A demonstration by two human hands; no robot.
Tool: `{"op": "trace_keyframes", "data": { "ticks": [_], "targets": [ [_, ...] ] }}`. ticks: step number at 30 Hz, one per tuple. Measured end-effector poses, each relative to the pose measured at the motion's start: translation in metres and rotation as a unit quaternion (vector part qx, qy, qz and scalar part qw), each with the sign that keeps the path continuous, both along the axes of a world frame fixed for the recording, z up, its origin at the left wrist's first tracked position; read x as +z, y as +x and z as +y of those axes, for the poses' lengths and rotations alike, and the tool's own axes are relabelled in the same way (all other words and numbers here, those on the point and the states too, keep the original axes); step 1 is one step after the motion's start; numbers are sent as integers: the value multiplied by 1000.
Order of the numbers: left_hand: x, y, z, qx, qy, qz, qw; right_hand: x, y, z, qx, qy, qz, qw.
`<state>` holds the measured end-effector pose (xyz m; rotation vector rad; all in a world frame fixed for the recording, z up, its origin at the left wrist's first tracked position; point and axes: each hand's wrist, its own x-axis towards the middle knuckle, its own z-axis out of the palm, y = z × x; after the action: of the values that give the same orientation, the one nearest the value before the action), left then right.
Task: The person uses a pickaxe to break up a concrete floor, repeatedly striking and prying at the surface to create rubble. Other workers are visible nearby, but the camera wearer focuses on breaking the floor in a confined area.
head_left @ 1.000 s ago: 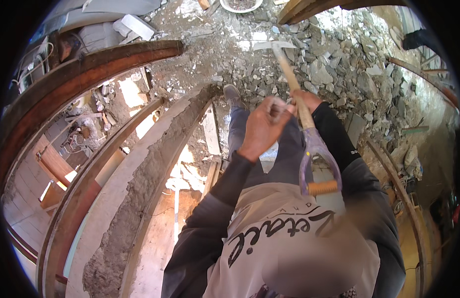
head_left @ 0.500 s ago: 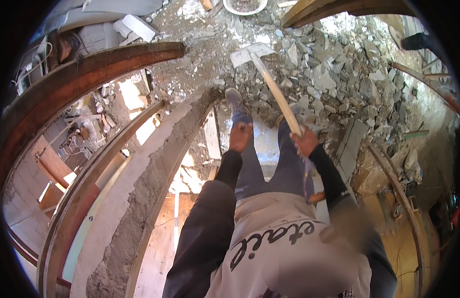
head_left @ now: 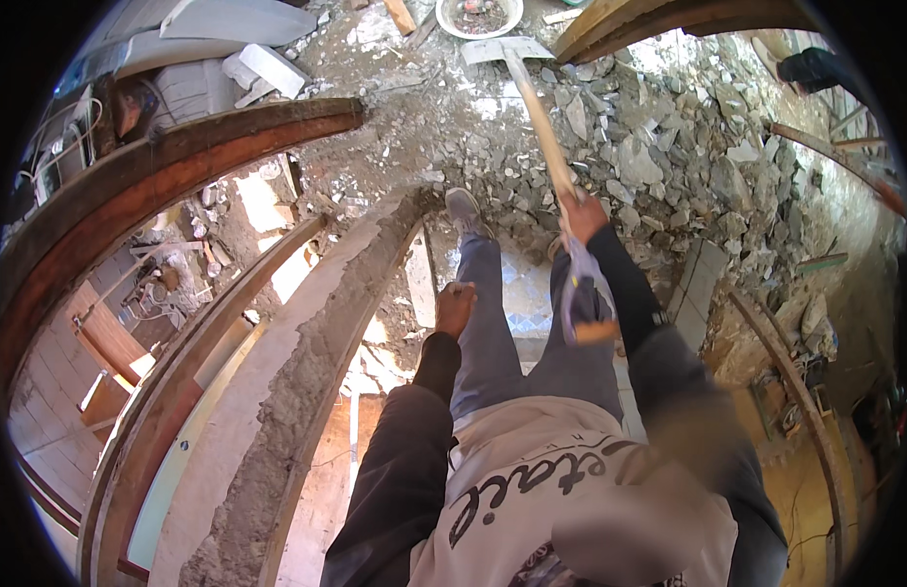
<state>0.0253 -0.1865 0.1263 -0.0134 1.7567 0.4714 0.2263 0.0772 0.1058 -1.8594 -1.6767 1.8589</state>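
Currently, the right hand (head_left: 584, 215) is wrapped around the wooden shaft of a shovel (head_left: 544, 127), toward the purple end. The shovel slants away from the person, its wide pale blade (head_left: 507, 49) at the far side, just beside a white basin (head_left: 478, 34); whether the two touch is hard to tell. Its purple grip (head_left: 578, 284), with an orange-brown crossbar, lies nearer, over the right leg. The left hand (head_left: 455, 308) is curled into a loose fist beside the left leg (head_left: 486, 313). Broken grey rubble (head_left: 659, 157) spreads over the far right ground. On the left, a rough-topped wall (head_left: 297, 362) runs from near to far, with a reddish-brown beam (head_left: 209, 142) beyond it.
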Motion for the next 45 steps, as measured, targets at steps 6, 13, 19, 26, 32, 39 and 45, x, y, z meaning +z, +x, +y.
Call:
{"op": "trace_keyframes", "data": {
  "ticks": [6,13,19,26,32,39,45],
  "targets": [
    [20,5,30,16,45,15,999,-85,3,24,-87,-181,7,980],
    [20,-12,20,37,46,1,998,-21,94,-56,113,-135,-134,975],
    [8,-33,-13,60,36,24,997,61,89,-89,-93,-242,-87,962],
    [4,-9,31,131,29,-121,984,89,59,-71,21,-229,-65,971],
    [-61,37,136,277,70,-111,952,85,15,-81,297,-142,-38,943],
    [-123,3,145,444,73,-110,886,145,65,-68,-267,-530,385,706],
    [-120,34,158,320,7,-2,947,172,74,-97,-381,-331,442,742]
  ]
}}
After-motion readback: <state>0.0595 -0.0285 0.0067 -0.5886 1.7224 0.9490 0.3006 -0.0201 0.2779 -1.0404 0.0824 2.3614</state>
